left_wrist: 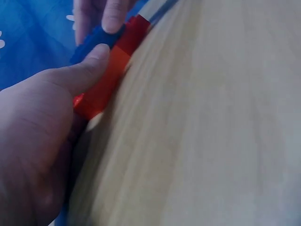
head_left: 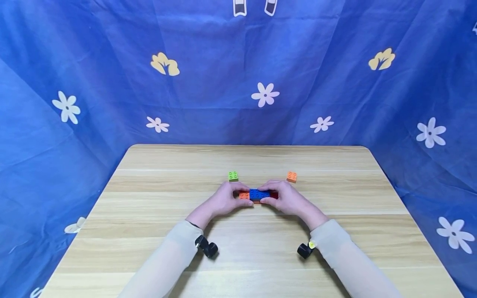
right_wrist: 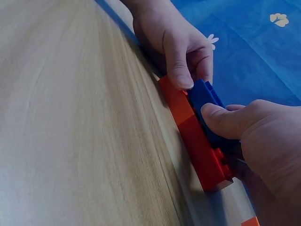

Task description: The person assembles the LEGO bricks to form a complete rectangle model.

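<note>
My left hand [head_left: 227, 199] pinches the orange brick [right_wrist: 180, 106] and my right hand [head_left: 288, 199] grips the blue brick [head_left: 257, 193], thumbs facing fingers, seemingly to keep everything square. The blue brick lies over the seam between the orange brick and the red brick [right_wrist: 202, 153] on the table [head_left: 156, 178]; a green brick [head_left: 233, 176] and a second orange brick [head_left: 292, 176] sit beyond, outside my grip.

We note smooth plastic in blue brick [right_wrist: 201, 95], orange brick [right_wrist: 178, 104] and red brick [right_wrist: 200, 151]; a wood-grained desk [head_left: 246, 256]; a creased, matt cloth backdrop [head_left: 212, 62].
</note>
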Motion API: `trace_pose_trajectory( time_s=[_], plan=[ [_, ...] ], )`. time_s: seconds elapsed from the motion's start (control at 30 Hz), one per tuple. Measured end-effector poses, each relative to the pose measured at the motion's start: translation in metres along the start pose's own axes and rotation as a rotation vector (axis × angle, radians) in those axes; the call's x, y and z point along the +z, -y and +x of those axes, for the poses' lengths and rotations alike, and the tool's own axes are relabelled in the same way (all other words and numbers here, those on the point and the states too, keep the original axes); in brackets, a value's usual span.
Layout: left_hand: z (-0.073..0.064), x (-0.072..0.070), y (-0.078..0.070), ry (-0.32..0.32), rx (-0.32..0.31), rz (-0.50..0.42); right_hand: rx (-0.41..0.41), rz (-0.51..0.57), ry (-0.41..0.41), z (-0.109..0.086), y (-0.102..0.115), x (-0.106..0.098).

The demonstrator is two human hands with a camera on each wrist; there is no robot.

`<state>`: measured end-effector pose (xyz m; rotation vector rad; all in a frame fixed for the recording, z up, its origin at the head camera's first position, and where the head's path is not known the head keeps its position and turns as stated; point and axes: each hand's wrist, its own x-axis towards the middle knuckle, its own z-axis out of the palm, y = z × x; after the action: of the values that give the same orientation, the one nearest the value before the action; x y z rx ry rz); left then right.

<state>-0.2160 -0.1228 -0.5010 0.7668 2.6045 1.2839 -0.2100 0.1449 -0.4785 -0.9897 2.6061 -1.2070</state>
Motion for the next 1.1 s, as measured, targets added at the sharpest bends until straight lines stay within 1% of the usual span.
trace_pose_trajectory(
  time_s=[0.13,0.27,0.37,0.43,0.57,0.63,0.73,0.9,1.1],
  plan=[
    [0.0,-0.001,-0.005,0.01,0.005,-0.048,-0.017,-0.006,-0.009,0.0,-0.002,0.001],
    [0.0,0.001,-0.011,0.002,0.011,-0.088,-0.032,-0.008,-0.007,0.0,-0.003,0.001],
    [0.0,0.002,-0.012,-0.019,0.017,-0.082,-0.025,-0.004,0.005,0.0,-0.002,0.0],
    [0.0,0.003,-0.012,-0.031,0.026,-0.074,0.0,0.008,0.015,0.0,-0.001,-0.002],
    [0.0,0.004,-0.013,-0.03,0.031,-0.067,0.055,0.037,0.026,-0.001,0.001,-0.006],
    [0.0,0.003,-0.013,-0.023,0.024,-0.07,0.067,0.048,0.03,-0.001,0.001,-0.007],
    [0.0,0.003,-0.013,-0.026,0.028,-0.062,0.067,0.048,0.022,-0.001,-0.001,-0.006],
    [0.001,0.004,-0.012,-0.032,0.023,-0.048,0.055,0.052,-0.018,-0.002,-0.006,-0.002],
    [0.001,0.005,-0.012,-0.036,0.015,-0.065,0.074,0.068,-0.036,-0.002,-0.011,0.001]
  ],
)
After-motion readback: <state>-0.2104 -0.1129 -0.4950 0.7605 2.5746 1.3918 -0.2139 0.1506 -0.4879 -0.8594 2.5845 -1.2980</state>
